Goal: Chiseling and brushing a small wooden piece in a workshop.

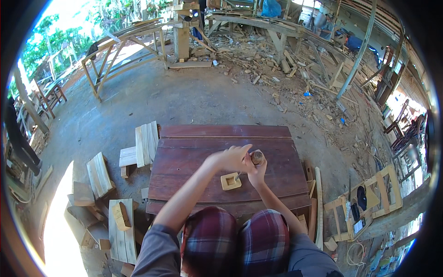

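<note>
My right hand (258, 171) grips a chisel by its round wooden handle (257, 156), upright over the table, with the metal blade (237, 176) angled down to a small pale square wooden block (231, 186) with a square recess. My left hand (233, 157) is beside the top of the handle, fingers apart and close to my right hand; whether it touches the handle is unclear. The block lies on a reddish-brown wooden table (184, 166) in front of my plaid-covered knees.
Wooden offcuts and planks (104, 177) lie on the floor left of the table. Wooden frames (378, 194) lie at the right. A trestle (108, 64), benches (281, 28) and scrap heaps stand behind. Another person's legs (25, 147) show at the far left, another person at the back (198, 30).
</note>
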`<state>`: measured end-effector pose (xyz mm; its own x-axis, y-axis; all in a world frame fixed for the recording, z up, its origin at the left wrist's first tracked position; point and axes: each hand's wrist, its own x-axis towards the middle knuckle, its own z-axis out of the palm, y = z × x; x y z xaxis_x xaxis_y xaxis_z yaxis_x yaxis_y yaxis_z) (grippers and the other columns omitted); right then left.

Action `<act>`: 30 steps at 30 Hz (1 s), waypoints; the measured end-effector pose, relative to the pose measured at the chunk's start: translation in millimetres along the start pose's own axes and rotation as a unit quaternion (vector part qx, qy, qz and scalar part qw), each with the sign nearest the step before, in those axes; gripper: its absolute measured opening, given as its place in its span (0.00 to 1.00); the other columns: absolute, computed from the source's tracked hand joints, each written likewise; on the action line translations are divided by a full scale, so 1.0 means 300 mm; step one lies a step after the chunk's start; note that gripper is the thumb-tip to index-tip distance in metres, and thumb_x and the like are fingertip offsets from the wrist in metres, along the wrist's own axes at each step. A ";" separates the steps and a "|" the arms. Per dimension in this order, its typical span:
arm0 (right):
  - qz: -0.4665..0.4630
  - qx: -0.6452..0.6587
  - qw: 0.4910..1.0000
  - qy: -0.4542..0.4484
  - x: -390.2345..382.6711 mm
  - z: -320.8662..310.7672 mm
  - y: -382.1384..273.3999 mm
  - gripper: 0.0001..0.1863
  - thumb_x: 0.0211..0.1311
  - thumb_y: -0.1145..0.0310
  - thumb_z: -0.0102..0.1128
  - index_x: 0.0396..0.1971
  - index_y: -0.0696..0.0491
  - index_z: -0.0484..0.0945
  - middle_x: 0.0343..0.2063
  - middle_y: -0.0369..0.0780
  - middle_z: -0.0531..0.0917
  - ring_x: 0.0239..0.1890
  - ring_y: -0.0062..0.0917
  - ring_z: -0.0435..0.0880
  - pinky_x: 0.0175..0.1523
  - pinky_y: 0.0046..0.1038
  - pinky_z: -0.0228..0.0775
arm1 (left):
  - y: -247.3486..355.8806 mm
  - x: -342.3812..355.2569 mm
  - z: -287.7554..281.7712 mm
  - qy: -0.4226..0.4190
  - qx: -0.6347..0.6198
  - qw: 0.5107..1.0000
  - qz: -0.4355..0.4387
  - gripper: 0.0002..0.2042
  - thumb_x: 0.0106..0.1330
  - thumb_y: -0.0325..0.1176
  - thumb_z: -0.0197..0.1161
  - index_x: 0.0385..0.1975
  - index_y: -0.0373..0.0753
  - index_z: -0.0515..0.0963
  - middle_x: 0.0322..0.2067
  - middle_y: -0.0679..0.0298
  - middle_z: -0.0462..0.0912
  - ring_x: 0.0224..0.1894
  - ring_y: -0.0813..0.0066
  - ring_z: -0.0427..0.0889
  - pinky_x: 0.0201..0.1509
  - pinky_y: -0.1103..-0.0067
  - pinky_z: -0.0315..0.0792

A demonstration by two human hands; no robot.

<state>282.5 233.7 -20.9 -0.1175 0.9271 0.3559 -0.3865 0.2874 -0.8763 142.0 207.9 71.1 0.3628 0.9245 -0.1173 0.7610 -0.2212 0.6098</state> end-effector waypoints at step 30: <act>-0.141 -0.414 0.899 -0.012 0.001 -0.008 -0.050 0.25 0.43 0.57 0.77 0.40 0.51 0.77 0.41 0.36 0.80 0.56 0.30 0.70 0.58 0.36 0.55 | -0.026 0.132 0.420 0.453 -0.345 0.822 -0.011 0.11 0.59 0.34 0.58 0.36 0.34 0.79 0.28 0.50 0.83 0.35 0.58 0.85 0.37 0.69 0.75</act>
<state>290.4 230.2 -8.5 -0.1457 0.7863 0.6005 0.4075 0.6007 -0.6878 218.2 207.1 -36.9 -0.4348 0.8468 0.3064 0.1622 -0.2611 0.9516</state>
